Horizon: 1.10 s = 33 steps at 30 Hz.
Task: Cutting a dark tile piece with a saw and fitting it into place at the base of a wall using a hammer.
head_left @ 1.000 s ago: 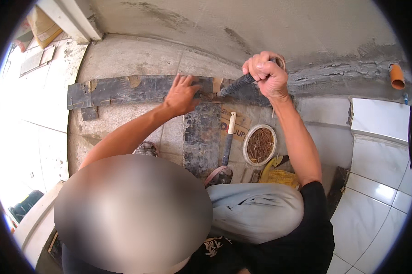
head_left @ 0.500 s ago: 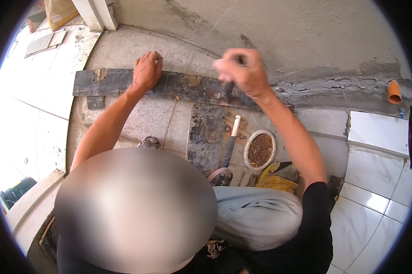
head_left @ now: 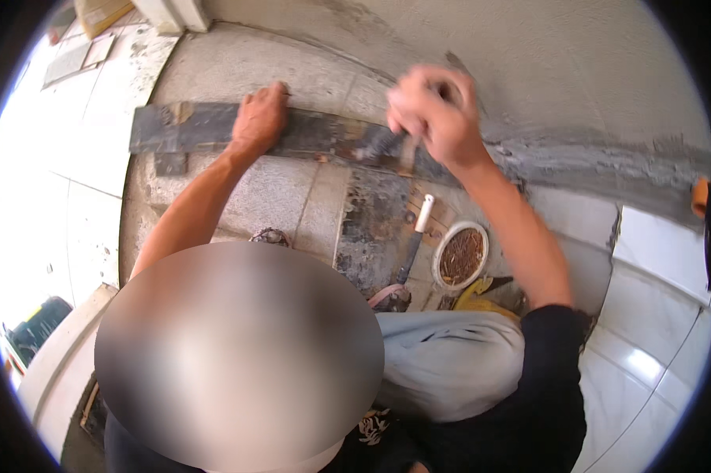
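Observation:
A long dark board [head_left: 202,126], stained and chipped, lies across the floor in front of me. My left hand [head_left: 261,117] rests on it with bent fingers closed at the far edge; a small dark bit shows at the fingertips, too small to name. Over the right part of the board is my right hand [head_left: 442,110], wrapped round a dark hammer-like tool [head_left: 385,145] blurred by motion. Its lower end points down toward the board. A second dark board [head_left: 371,229] lies below, roughly crosswise to the long one.
Right of the second board are a white-handled tool [head_left: 424,214] and a round white tub [head_left: 482,251] of thin brown pieces like nails. A yellow thing [head_left: 474,298] lies near my knee. A grey wall [head_left: 560,71] rises beyond; white tiles [head_left: 647,331] cover the right.
My right hand and its tool have moved slightly, the tool now tilting more to the left. The left hand stays on the long board, fingers shifted a little. The whole view has moved slightly.

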### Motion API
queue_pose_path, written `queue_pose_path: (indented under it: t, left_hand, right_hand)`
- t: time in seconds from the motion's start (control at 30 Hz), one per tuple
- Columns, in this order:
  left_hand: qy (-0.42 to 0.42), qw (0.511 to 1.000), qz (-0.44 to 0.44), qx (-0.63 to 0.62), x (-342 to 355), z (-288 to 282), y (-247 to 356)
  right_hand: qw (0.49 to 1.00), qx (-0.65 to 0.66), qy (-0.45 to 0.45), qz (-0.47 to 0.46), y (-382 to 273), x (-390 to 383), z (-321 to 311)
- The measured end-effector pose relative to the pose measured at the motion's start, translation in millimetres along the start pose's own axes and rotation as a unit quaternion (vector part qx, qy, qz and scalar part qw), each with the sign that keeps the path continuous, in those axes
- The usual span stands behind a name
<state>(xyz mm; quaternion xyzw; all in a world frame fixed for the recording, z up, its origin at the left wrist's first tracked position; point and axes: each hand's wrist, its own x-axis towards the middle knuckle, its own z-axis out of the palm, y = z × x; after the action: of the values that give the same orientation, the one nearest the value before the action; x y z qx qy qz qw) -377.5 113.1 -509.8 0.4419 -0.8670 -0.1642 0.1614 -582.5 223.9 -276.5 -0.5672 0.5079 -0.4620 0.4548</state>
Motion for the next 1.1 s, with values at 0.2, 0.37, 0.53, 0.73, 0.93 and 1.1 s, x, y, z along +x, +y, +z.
queue_pose_path:
  t: [0.2,0.37,0.53,0.73,0.93,1.1]
  left_hand:
    - [0.040,0.997,0.064,0.022,12,25,16]
    - [0.124,0.991,0.040,0.010,6,-2,6]
    - [0.087,0.995,0.046,0.018,6,22,11]
    - [0.123,0.983,0.079,-0.112,-20,11,27]
    - [0.072,0.944,0.116,-0.300,-59,-12,84]
    - [-0.332,0.852,-0.033,-0.403,-122,2,120]
  right_hand:
    - [0.990,-0.142,-0.007,-0.016,11,14,10]
    - [0.993,-0.074,-0.034,-0.086,2,-17,-8]
    - [0.994,-0.056,-0.089,0.012,11,-19,-25]
    - [0.978,-0.158,-0.131,0.023,-26,-48,7]
    - [0.978,-0.182,-0.100,-0.028,-14,-48,9]
    - [0.961,-0.261,-0.054,0.075,-22,-3,-28]
